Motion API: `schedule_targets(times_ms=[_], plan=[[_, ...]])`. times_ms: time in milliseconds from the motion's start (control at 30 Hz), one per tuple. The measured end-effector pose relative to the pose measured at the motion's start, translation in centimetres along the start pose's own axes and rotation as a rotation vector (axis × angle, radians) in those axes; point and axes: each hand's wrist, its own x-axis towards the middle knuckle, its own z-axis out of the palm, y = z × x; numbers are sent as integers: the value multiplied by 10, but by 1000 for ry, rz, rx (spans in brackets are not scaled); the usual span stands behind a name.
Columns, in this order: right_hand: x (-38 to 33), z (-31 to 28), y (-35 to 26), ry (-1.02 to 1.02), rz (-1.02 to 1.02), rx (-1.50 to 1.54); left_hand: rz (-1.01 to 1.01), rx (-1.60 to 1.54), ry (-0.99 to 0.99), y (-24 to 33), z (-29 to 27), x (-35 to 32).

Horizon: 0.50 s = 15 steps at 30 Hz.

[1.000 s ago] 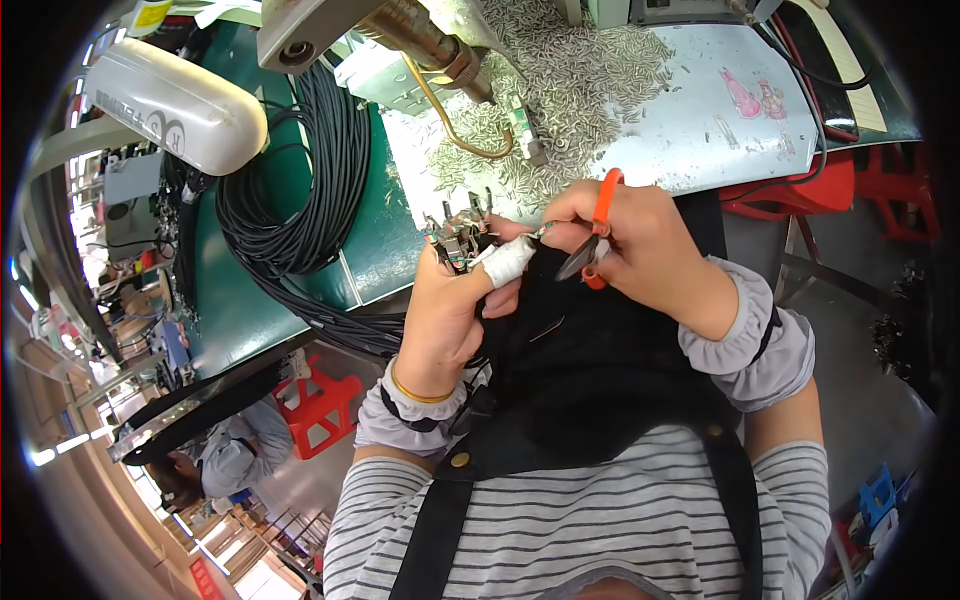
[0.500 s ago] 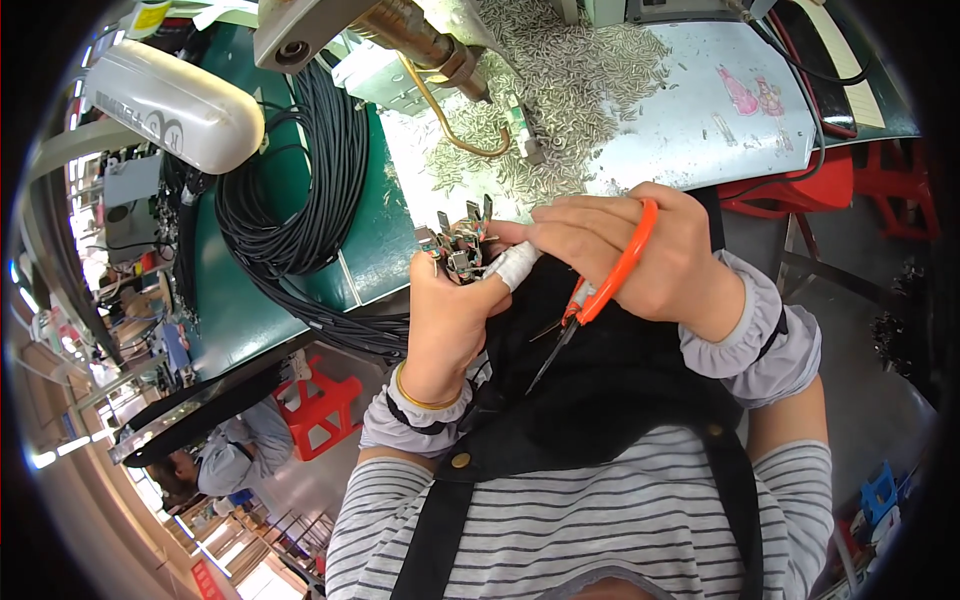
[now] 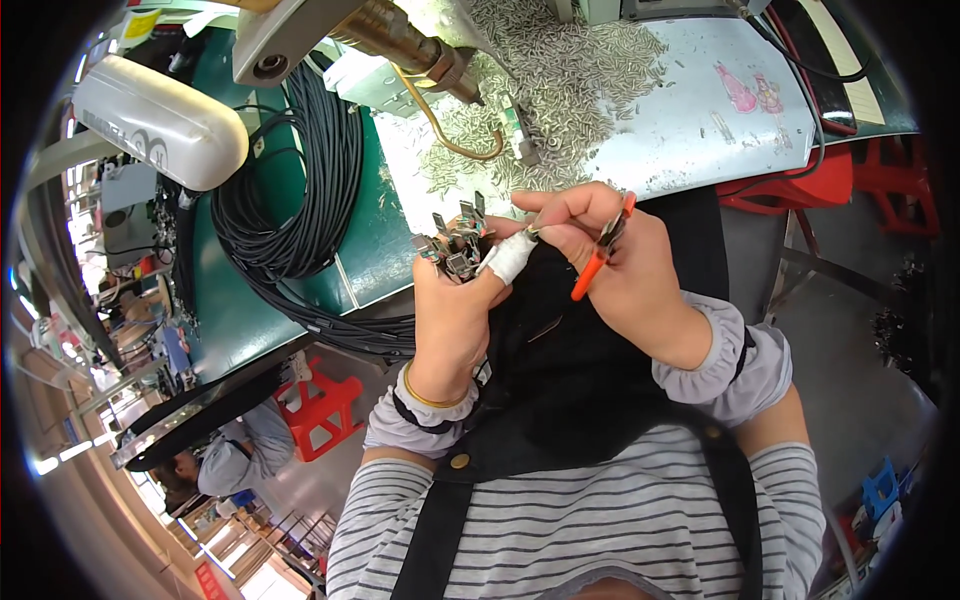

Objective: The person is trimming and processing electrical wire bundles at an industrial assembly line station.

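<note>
My left hand (image 3: pixel 447 325) is closed around a bundle of cable ends with small metal plug connectors (image 3: pixel 458 262), which stick up above its fingers. A white wrap (image 3: pixel 510 258) covers the left thumb. Just right of that thumb, my right hand (image 3: pixel 640 275) pinches thumb and forefinger together at a thin wire end, too small to make out well. Orange-handled scissors (image 3: pixel 597 265) rest across the right palm, held by the other fingers. Their blades are mostly hidden.
Many small metal pins (image 3: pixel 570 80) are heaped on the pale worktop (image 3: pixel 690 130) beneath a machine head (image 3: pixel 430 60). Left of it, a black cable coil (image 3: pixel 340 170) lies on a green mat (image 3: pixel 205 330). A white cylinder (image 3: pixel 165 120) juts in nearby. Red stools (image 3: pixel 325 405) stand below.
My right hand has turned and come closer to the left thumb, its fingertips now pinching there. The scissors have swung from pointing down toward me to lying within the palm.
</note>
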Motion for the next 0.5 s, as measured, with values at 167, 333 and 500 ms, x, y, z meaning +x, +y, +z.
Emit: schedule_targets(times_ms=[167, 333, 500], plan=[[2, 3, -2, 122, -13, 283, 194, 56, 19, -3, 6, -3], [-7, -17, -12, -117, 58, -621, 381, 205, 80, -5, 8, -4], [-11, -7, -7, -64, 30, -767, 505, 248, 62, -4, 15, -3]])
